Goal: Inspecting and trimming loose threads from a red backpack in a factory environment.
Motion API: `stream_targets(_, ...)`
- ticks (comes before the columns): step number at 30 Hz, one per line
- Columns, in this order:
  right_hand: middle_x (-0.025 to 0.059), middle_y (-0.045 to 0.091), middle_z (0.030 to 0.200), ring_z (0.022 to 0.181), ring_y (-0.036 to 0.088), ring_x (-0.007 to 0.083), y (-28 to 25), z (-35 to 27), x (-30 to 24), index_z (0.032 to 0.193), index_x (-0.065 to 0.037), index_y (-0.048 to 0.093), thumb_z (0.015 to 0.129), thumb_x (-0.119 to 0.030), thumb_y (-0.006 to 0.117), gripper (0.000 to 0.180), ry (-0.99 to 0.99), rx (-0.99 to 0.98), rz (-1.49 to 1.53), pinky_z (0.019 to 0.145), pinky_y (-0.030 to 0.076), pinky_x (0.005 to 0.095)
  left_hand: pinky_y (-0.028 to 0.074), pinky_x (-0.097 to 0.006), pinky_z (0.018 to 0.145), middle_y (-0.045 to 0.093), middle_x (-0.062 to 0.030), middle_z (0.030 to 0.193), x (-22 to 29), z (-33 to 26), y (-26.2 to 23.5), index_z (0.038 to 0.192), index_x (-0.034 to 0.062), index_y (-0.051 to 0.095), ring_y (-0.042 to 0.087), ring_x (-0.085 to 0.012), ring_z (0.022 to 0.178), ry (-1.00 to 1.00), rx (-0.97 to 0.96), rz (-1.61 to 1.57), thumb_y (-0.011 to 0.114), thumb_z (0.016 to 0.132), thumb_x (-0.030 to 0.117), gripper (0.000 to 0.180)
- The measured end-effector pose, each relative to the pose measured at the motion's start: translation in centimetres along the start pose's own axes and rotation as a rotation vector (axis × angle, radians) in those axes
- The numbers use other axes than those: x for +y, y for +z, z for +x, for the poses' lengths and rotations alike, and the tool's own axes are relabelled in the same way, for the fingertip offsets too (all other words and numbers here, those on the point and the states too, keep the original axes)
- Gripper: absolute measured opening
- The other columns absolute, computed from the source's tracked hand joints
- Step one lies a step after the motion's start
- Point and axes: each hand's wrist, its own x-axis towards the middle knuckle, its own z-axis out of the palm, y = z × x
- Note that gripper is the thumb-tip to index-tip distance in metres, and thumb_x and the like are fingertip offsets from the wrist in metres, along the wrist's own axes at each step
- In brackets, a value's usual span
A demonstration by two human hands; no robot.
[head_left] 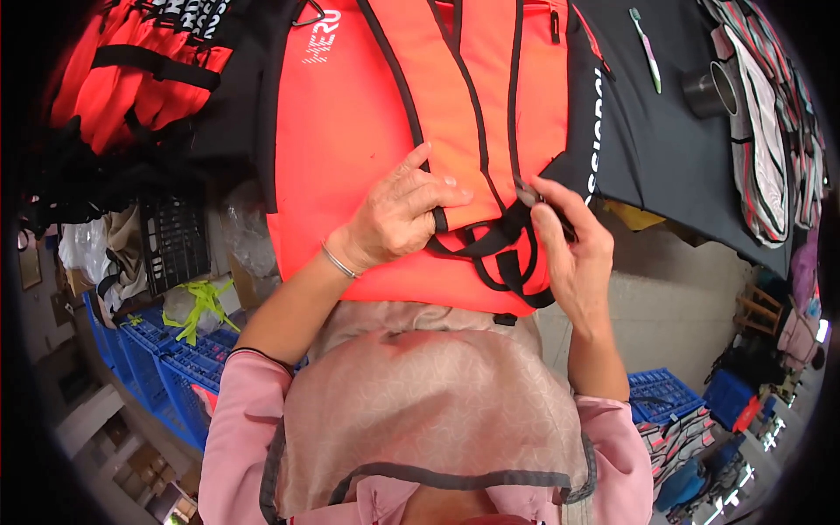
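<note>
A bright coral-red backpack point(332, 175) lies in front of me, its lower end against my apron. Two orange shoulder straps with black edging run down its middle. My left hand point(389, 214) grips the lower end of one shoulder strap point(459, 166), the index finger pointing up along its edge. Black webbing point(503, 236) loops out below that strap end. Beside it, my right hand point(577, 254) is closed around small thread snips point(526, 192); only the grey metal tip and a dark part show between the fingers. The tip meets the black edging near the webbing.
On the dark tabletop point(643, 162) at right lie a toothbrush point(647, 52), a grey metal cup point(709, 90) and stacked grey fabric pieces point(757, 140). Red bags point(131, 79) are piled at far left. Blue crates point(166, 367) stand lower left, another blue crate point(665, 394) lower right.
</note>
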Motion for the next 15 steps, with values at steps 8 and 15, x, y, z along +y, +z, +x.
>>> stream_targets(8,0.0046,0.07,0.084,0.062,0.058,0.0179,0.0,-2.2,1.2,0.099,-0.004,0.071,0.071,-0.014,0.083,0.032,-0.491,0.1,-0.575,0.054,0.046,0.0284,0.04,-0.052,0.11,0.07,-0.0023,0.102,0.0,0.2,0.3,0.078,0.0051,0.07,0.065,-0.0179,0.088,0.006,-0.053,0.049,0.065,0.067,0.006,0.013)
stream_targets(15,0.0036,0.07,0.085,0.061,0.058,0.0171,0.3,-2.1,1.1,0.102,-0.007,0.071,0.071,-0.016,0.083,0.034,-0.572,0.12,-0.681,0.053,0.046,0.0285,0.041,-0.051,0.11,0.07,-0.004,0.102,0.1,0.1,0.6,0.066,0.0033,0.064,0.065,-0.0183,0.089,0.004,-0.01,0.055,0.063,0.065,0.0,0.004)
